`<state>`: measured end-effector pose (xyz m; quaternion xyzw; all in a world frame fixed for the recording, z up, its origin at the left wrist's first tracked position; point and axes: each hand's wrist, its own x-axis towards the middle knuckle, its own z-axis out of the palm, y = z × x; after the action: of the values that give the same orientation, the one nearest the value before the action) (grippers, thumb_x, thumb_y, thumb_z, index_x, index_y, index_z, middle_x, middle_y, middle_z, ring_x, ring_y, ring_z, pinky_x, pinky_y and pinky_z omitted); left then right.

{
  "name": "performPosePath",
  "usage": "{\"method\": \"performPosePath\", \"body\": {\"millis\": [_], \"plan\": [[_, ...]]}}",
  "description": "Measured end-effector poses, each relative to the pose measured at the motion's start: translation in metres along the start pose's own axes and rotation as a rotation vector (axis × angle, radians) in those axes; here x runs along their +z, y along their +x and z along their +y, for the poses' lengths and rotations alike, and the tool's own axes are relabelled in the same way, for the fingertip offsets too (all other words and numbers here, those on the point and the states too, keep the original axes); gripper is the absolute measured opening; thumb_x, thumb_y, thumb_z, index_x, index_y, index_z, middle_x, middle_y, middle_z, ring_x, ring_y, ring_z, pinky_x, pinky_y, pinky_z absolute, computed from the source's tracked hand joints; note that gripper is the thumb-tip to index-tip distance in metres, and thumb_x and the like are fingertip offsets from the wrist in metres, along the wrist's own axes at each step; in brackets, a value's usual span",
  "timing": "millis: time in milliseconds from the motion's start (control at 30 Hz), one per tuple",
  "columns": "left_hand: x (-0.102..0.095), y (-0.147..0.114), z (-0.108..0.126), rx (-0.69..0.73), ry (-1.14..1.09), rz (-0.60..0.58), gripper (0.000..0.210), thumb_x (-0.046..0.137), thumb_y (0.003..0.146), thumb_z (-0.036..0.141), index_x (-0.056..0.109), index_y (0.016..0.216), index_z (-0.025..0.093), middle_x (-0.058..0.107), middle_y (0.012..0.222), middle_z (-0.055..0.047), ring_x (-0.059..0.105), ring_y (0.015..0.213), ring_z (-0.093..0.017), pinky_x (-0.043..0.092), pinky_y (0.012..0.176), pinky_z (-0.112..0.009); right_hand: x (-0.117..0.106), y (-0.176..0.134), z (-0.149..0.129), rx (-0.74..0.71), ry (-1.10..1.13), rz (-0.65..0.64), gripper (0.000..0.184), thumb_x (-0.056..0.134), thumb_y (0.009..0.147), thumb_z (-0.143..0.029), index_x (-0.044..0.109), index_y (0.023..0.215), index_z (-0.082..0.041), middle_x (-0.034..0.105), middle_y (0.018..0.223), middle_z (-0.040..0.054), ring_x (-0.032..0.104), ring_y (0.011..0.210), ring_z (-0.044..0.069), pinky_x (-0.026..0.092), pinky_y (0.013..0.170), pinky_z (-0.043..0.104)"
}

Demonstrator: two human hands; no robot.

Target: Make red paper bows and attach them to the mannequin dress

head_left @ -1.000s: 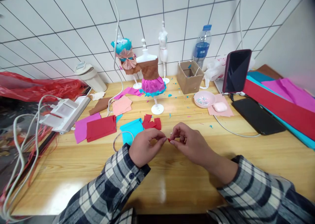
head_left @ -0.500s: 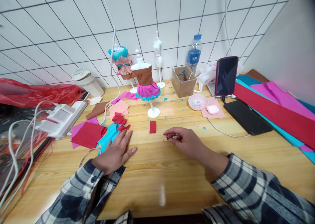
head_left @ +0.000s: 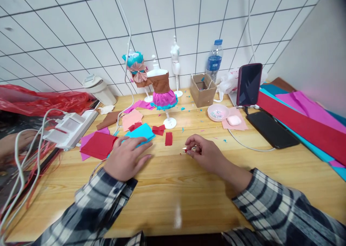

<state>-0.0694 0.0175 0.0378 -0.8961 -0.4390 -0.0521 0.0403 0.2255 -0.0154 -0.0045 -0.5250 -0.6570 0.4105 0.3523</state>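
My left hand (head_left: 127,157) lies with fingers spread, its fingertips over the near edge of a folded blue paper (head_left: 141,133). Red paper scraps show on both sides of the blue paper, and a crumpled red scrap (head_left: 158,130) is to its right. A small red paper rectangle (head_left: 168,139) lies flat between my hands. My right hand (head_left: 207,154) rests on the table, fingers curled round a small shiny metal thing (head_left: 185,149) with red at it; most of it is hidden. Beyond stands a small dress form (head_left: 162,85) in brown and pink paper with a blue hem.
Behind stand a bare white dress form (head_left: 175,60), a cardboard box (head_left: 204,96) and a water bottle (head_left: 214,62). A pink bead bowl (head_left: 218,113), phones and long paper strips (head_left: 300,123) lie right. Left are a power strip (head_left: 66,128), cables and another person's hand (head_left: 16,143).
My left hand has slid the blue paper away from me and to the right; a red scrap now lies closer to the dress form. Another person's hand has appeared at far left.
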Motion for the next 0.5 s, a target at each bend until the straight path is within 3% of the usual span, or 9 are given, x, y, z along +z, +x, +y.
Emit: {"method": "performPosePath", "body": {"millis": [67, 133, 200, 300, 400, 467, 500], "plan": [[-0.016, -0.025, -0.006, -0.136, 0.002, -0.078, 0.038, 0.049, 0.087, 0.045, 0.067, 0.111, 0.022, 0.068, 0.111, -0.011, 0.064, 0.099, -0.027, 0.046, 0.090, -0.040, -0.001, 0.000, 0.000, -0.007, -0.025, 0.015, 0.019, 0.059, 0.078, -0.014, 0.055, 0.094, -0.023, 0.068, 0.086, -0.0024, 0.053, 0.058, 0.008, 0.042, 0.060, 0.023], [-0.026, -0.053, -0.019, -0.381, 0.087, -0.206, 0.036, 0.054, 0.082, 0.048, 0.069, 0.102, 0.022, 0.070, 0.104, -0.010, 0.065, 0.091, -0.030, 0.047, 0.085, -0.043, -0.002, 0.000, 0.000, -0.013, -0.025, 0.017, 0.021, 0.059, 0.078, -0.014, 0.057, 0.096, -0.023, 0.068, 0.085, -0.0025, 0.053, 0.058, 0.008, 0.042, 0.060, 0.023], [-0.027, -0.075, -0.035, -0.594, 0.012, -0.400, 0.039, 0.058, 0.076, 0.054, 0.069, 0.095, 0.022, 0.072, 0.097, -0.010, 0.068, 0.083, -0.030, 0.048, 0.076, -0.040, -0.002, -0.001, 0.001, -0.014, -0.015, 0.008, 0.023, 0.059, 0.078, -0.013, 0.057, 0.098, -0.023, 0.067, 0.085, -0.0026, 0.053, 0.059, 0.008, 0.042, 0.060, 0.023], [-0.019, -0.088, -0.047, -0.664, -0.099, -0.551, 0.024, 0.058, 0.075, 0.044, 0.065, 0.077, 0.022, 0.073, 0.079, -0.006, 0.069, 0.074, -0.028, 0.046, 0.065, -0.033, 0.000, -0.003, 0.001, -0.023, -0.001, -0.010, 0.023, 0.058, 0.078, -0.012, 0.058, 0.098, -0.024, 0.067, 0.085, -0.0023, 0.056, 0.062, 0.009, 0.044, 0.062, 0.023], [-0.015, -0.084, -0.040, -0.600, -0.213, -0.480, 0.019, 0.050, 0.079, 0.035, 0.061, 0.069, 0.023, 0.071, 0.070, -0.002, 0.067, 0.066, -0.024, 0.044, 0.060, -0.029, 0.001, -0.004, 0.000, -0.026, 0.003, -0.025, 0.024, 0.058, 0.078, -0.012, 0.059, 0.098, -0.023, 0.067, 0.085, -0.0020, 0.057, 0.063, 0.009, 0.044, 0.063, 0.023], [-0.016, -0.077, -0.030, -0.543, -0.292, -0.270, 0.020, 0.051, 0.080, 0.040, 0.063, 0.078, 0.024, 0.069, 0.069, 0.000, 0.065, 0.063, -0.021, 0.045, 0.060, -0.027, 0.001, -0.004, 0.000, -0.027, 0.000, -0.022, 0.024, 0.058, 0.078, -0.012, 0.059, 0.099, -0.023, 0.067, 0.085, -0.0020, 0.056, 0.061, 0.009, 0.044, 0.062, 0.023], [-0.017, -0.072, -0.025, -0.526, -0.301, -0.095, 0.021, 0.053, 0.079, 0.042, 0.064, 0.083, 0.024, 0.068, 0.070, 0.000, 0.063, 0.061, -0.019, 0.044, 0.060, -0.026, 0.001, -0.004, 0.000, -0.030, -0.003, -0.016, 0.024, 0.058, 0.078, -0.012, 0.059, 0.099, -0.023, 0.067, 0.085, -0.0020, 0.055, 0.060, 0.008, 0.044, 0.061, 0.023]]}}
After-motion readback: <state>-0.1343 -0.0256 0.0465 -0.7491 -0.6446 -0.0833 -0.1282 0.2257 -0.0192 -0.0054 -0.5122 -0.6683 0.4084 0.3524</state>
